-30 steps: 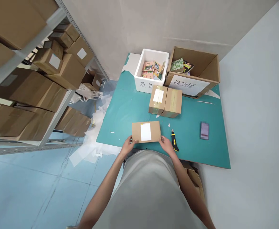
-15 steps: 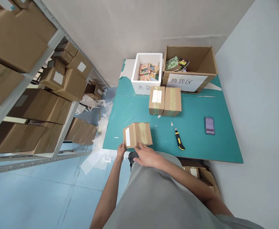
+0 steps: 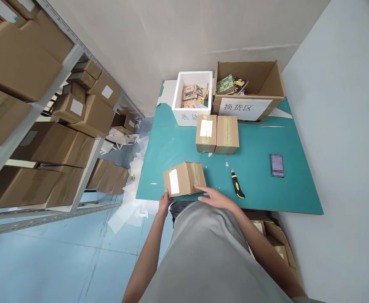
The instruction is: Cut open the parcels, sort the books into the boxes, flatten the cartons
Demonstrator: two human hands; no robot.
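A small taped cardboard box (image 3: 182,179) is near the front left edge of the table, its white-labelled side tilted towards me. My left hand (image 3: 164,203) grips the box's lower left corner, fingers partly hidden behind it. Fingers outstretched, my right hand (image 3: 215,197) rests its tips at the box's right side. To the right of that hand lies a black and yellow utility knife (image 3: 237,184). Two more taped cardboard boxes (image 3: 205,134) stand side by side farther back.
A white foam box (image 3: 190,117) with several booklets and a large open carton (image 3: 274,104) with books stand at the back of the green table (image 3: 253,147). A phone (image 3: 277,165) lies right. Shelves of cartons (image 3: 45,143) line the left; paper scraps (image 3: 124,212) litter the floor.
The box has tipped so its labelled side shows more and its taped face less. My right hand has slid rightwards along it. My left hand has shifted slightly with the corner.
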